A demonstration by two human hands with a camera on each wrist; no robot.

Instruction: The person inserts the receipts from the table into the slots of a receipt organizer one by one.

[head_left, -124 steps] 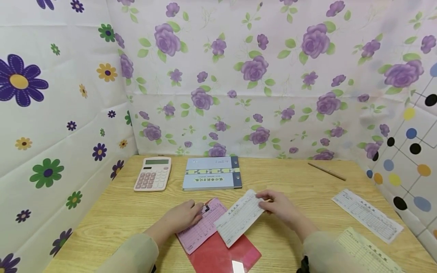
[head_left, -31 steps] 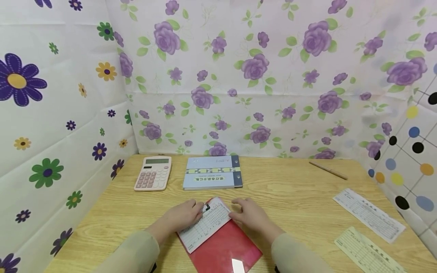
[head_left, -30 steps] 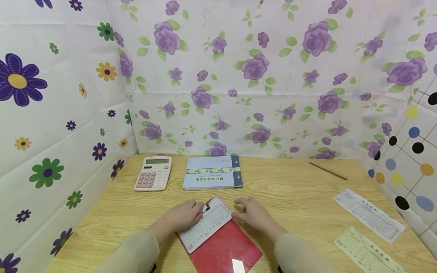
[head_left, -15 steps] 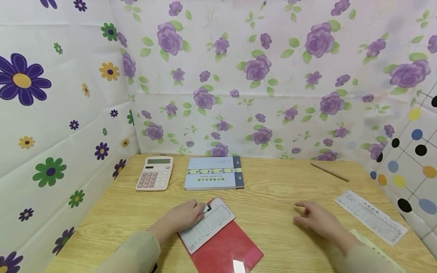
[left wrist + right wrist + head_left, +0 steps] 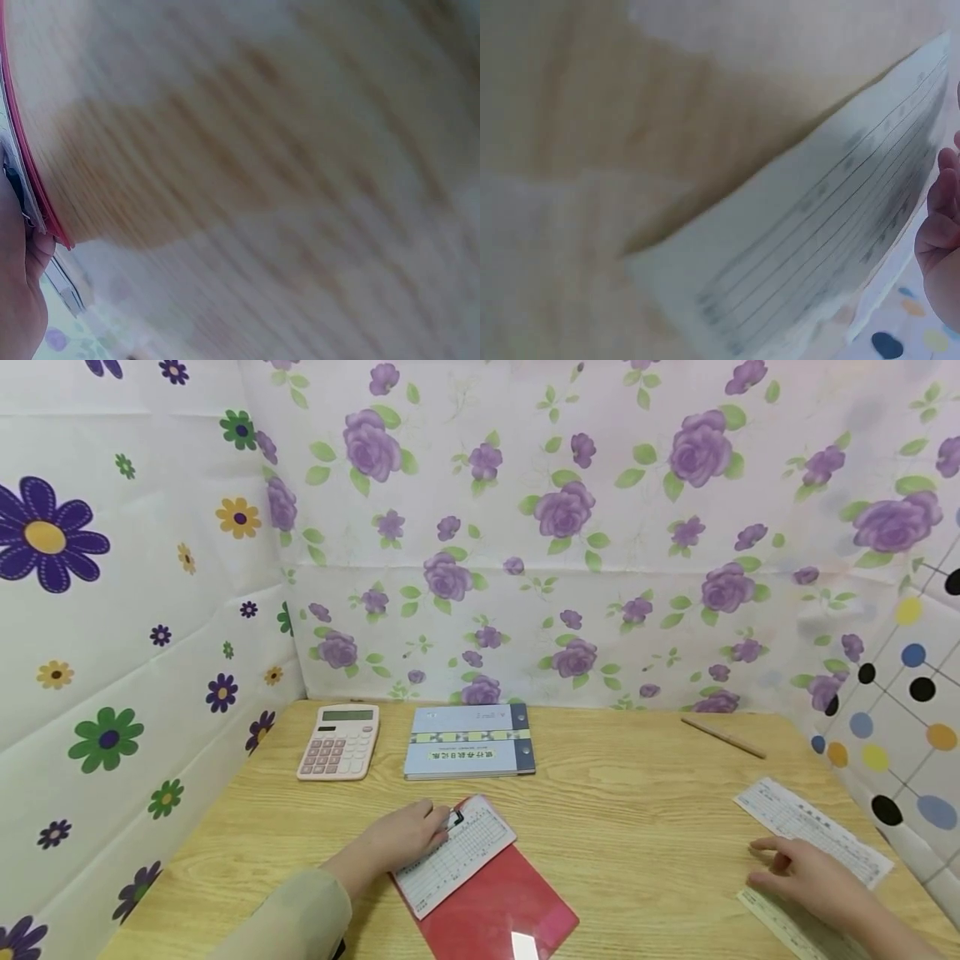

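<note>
A red folder (image 5: pixel 517 902) lies slanted in the middle of the table, a white printed form (image 5: pixel 459 860) along its upper left part. My left hand (image 5: pixel 401 837) grips the folder's clip end, thumb by the dark clip (image 5: pixel 458 817); at the left edge of the left wrist view, fingers (image 5: pixel 37 255) bend at the red corner. Over at the right, my right hand (image 5: pixel 806 878) hovers with loosely bent fingers, holding nothing. It overlaps a pale yellow form (image 5: pixel 772 920), which spreads large below the hand in the right wrist view. Another white form (image 5: pixel 813 827) lies just beyond it.
A pink and white calculator (image 5: pixel 339 742) sits at the back left, with a blue ledger book (image 5: pixel 467 742) to its right. Further right lies a thin brown stick (image 5: pixel 723 737). Patterned cloth walls (image 5: pixel 487 568) close in the wooden table at the back and sides.
My right hand first laid the white form over the pink one on the folder, then let go and swung right to the yellow form. My left hand has kept its grip on the folder.
</note>
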